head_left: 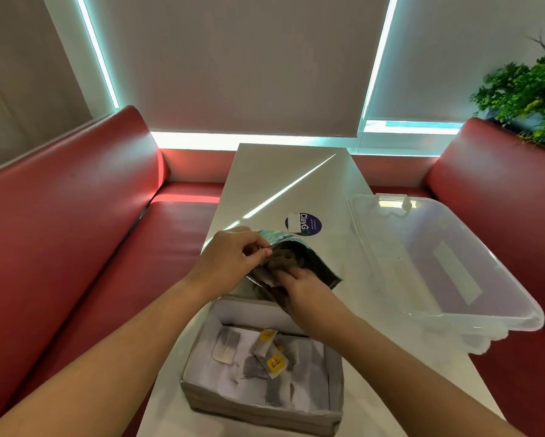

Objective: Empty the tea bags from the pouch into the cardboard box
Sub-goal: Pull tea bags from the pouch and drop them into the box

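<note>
Head-worn wide-angle — forward and down, close above cardboard box [249, 405]

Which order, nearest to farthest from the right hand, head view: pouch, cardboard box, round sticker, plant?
From the right hand:
1. Pouch: touching, at its open mouth.
2. Cardboard box: just below, toward the person.
3. Round sticker: beyond the pouch.
4. Plant: far right corner.

The pouch [320, 268] is silvery foil with a green-printed rim, the cardboard box [258, 405] grey outside and white within, its tea bags [252, 367] grey with yellow tags [276, 362]. The table [283, 171] is white, its round sticker [312, 223] dark blue, the sofa [75, 216] red.
</note>
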